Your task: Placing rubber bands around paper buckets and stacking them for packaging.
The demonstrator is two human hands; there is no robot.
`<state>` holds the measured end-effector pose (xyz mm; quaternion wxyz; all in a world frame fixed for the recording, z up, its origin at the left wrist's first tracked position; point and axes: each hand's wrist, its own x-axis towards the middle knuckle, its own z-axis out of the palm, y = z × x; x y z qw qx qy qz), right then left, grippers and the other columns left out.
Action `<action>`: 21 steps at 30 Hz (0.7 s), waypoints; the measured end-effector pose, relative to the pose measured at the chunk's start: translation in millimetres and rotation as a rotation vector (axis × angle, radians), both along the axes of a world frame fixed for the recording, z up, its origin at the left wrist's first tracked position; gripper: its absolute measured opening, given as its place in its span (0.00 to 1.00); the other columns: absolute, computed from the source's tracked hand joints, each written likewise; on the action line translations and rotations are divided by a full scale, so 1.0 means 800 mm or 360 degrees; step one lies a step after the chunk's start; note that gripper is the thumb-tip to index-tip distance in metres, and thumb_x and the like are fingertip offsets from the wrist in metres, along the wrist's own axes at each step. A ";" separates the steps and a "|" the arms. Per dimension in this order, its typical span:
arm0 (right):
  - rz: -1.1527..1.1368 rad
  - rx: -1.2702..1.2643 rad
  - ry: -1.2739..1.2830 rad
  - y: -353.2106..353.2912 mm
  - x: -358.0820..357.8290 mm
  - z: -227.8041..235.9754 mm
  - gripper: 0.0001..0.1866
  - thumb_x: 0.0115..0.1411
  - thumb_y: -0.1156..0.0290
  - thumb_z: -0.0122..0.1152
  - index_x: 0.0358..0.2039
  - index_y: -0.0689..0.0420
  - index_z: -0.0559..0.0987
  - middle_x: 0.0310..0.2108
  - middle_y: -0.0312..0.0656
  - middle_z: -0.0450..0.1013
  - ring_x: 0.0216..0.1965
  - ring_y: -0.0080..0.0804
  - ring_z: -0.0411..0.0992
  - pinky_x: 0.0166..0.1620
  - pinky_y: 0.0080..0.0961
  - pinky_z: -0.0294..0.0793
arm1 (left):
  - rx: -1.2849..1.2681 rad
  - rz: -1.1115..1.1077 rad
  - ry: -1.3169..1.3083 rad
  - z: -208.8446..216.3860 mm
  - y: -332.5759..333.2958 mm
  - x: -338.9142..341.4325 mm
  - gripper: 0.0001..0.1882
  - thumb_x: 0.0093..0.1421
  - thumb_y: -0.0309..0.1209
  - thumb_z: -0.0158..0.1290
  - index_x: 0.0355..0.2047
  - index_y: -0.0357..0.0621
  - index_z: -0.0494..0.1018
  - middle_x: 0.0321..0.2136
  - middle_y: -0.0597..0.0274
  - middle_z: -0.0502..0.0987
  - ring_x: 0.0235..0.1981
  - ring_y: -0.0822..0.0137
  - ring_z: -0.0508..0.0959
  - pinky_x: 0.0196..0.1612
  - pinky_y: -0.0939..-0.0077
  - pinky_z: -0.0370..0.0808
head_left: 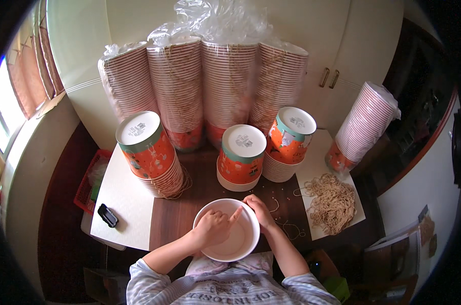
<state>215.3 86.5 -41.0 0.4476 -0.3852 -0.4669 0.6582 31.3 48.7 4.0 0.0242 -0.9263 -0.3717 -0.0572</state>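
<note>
A white-lined paper bucket (235, 243) stands upright close to my body, its mouth facing up. My left hand (212, 227) is over its opening, index finger stretched toward the inner right wall and the other fingers curled. Nothing shows in that hand. At the right rim, my right hand (259, 210) grips the bucket from outside, with part of its fingers hidden. Beyond it stands a short upside-down stack of orange-and-green paper buckets (240, 165). Similar stacks are at the left (148, 152) and right (289, 142); thin cords hang beside the left one.
Tall plastic-wrapped bucket stacks (177, 86) line the back. Another wrapped stack (363, 124) leans at the right. A heap of beige cords (332, 203) lies right of the brown tabletop (172, 223), near loose cord and small beads. A small black case (108, 215) sits at left.
</note>
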 end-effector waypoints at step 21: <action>-0.0726 0.0669 -0.1740 0.031 0.142 -0.046 0.08 0.50 0.68 0.58 0.27 0.59 0.74 0.27 0.43 0.71 0.31 0.39 0.71 0.34 0.31 0.69 | 0.0104 0.0489 -0.0450 0.064 0.011 -0.052 0.23 0.49 0.37 0.52 0.45 0.42 0.66 0.32 0.56 0.70 0.36 0.59 0.70 0.39 0.68 0.69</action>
